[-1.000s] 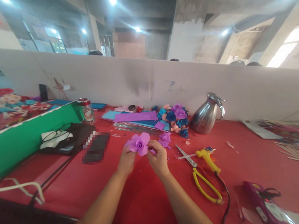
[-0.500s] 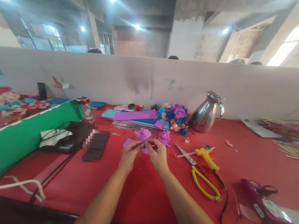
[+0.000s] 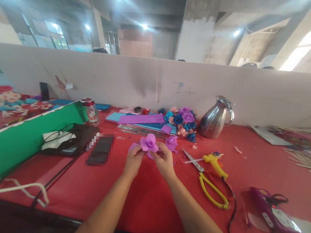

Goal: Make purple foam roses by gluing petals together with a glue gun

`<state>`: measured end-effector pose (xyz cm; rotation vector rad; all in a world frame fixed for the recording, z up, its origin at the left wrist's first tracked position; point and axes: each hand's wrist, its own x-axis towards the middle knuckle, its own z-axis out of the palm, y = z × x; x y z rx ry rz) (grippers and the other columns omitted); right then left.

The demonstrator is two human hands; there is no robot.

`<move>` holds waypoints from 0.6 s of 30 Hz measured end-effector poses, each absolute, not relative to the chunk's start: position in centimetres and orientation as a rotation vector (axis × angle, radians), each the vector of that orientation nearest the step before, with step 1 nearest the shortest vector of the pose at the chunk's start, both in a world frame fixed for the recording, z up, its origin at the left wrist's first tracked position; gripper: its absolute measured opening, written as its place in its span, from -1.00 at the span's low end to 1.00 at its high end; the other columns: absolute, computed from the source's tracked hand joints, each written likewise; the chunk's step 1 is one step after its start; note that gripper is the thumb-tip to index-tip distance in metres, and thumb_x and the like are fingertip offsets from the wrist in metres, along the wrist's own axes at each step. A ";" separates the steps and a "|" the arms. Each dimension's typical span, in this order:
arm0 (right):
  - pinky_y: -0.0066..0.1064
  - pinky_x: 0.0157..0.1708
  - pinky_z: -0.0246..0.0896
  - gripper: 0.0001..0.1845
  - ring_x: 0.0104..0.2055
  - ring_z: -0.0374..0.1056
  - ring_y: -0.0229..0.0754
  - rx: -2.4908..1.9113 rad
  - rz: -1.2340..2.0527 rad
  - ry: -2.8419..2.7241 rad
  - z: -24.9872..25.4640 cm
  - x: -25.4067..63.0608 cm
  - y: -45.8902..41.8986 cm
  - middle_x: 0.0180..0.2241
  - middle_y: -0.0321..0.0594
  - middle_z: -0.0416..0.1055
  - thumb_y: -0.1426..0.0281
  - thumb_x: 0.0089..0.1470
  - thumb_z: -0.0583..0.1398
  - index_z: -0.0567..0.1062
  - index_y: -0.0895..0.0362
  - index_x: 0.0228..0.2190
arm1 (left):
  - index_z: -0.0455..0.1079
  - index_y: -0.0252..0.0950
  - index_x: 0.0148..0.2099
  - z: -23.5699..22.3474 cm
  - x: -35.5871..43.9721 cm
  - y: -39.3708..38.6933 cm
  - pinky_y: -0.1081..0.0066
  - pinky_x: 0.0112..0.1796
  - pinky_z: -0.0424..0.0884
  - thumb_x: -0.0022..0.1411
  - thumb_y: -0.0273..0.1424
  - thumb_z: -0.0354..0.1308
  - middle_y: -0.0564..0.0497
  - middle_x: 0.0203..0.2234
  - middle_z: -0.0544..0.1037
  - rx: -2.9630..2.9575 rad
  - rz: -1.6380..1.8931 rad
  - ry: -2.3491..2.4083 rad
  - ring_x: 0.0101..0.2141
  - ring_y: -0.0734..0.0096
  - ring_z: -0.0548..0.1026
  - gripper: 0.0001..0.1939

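Note:
A purple paper flower (image 3: pixel 150 142) is held between my two hands above the red table, its rolled centre turned toward me. My left hand (image 3: pixel 134 160) pinches its left petals, and my right hand (image 3: pixel 164 161) grips the petals on its right side. Just behind my right fingers lies a second purple flower (image 3: pixel 171 142). Loose purple paper pieces show partly behind and below my hands. Scissors (image 3: pixel 201 179) with yellow handles rest open to the right, beside a yellow glue gun (image 3: pixel 215 164).
Behind my hands are purple paper strips (image 3: pixel 141 118) on blue sheets and a bunch of mixed flowers (image 3: pixel 181 120). A steel jug (image 3: pixel 216 117) stands at the back right. To the left are a green board (image 3: pixel 32 139), a glass jar (image 3: pixel 90 112) and glasses (image 3: pixel 59 137). A purple power strip (image 3: pixel 274 213) lies right.
The flower in my hands has tipped toward me, so its spiral centre now shows. My fingers have moved from beneath it, close together, to its two sides, farther apart.

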<state>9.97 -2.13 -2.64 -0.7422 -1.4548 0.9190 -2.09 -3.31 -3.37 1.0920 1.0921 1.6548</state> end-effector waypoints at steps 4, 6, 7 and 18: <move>-0.47 -0.44 0.24 -0.85 -0.36 0.35 -0.23 -0.816 0.891 -1.429 -2.4 10.1 -2.2 -0.34 -0.20 0.45 0.33 0.00 0.19 0.54 0.12 -0.41 | 0.56 -0.27 -0.38 -2.9 -1.9 -3.5 0.42 -0.27 0.34 -0.12 -0.35 0.34 0.04 -0.48 0.56 1.072 1.640 1.087 -0.38 0.38 0.45 -0.82; -0.45 -0.39 0.26 -0.82 -0.33 0.37 -0.22 -0.871 0.867 -1.408 -2.3 10.3 -2.2 -0.34 -0.19 0.47 0.34 0.03 0.15 0.54 0.13 -0.37 | 0.54 -0.28 -0.42 -2.8 -1.8 -3.4 0.45 -0.34 0.33 -0.12 -0.34 0.34 0.04 -0.52 0.55 1.070 1.648 1.093 -0.43 0.42 0.45 -0.84; -0.43 -0.37 0.26 -0.81 -0.33 0.38 -0.21 -0.904 0.848 -1.390 -2.2 10.4 -2.1 -0.34 -0.19 0.48 0.35 0.03 0.14 0.53 0.13 -0.35 | 0.54 -0.28 -0.42 -2.8 -1.9 -3.3 0.46 -0.38 0.33 -0.12 -0.32 0.34 0.03 -0.53 0.55 1.050 1.657 1.102 -0.45 0.42 0.45 -0.83; -0.37 -0.27 0.26 -0.73 -0.34 0.41 -0.18 -1.296 0.756 -1.626 -3.5 11.4 -0.8 -0.34 -0.21 0.56 0.47 -0.08 0.08 0.57 0.11 -0.38 | 0.52 -0.35 -0.38 -0.8 -5.4 -2.4 0.50 -0.43 0.33 -0.33 -0.41 0.41 0.02 -0.55 0.57 0.516 2.001 1.160 -0.51 0.50 0.48 -0.66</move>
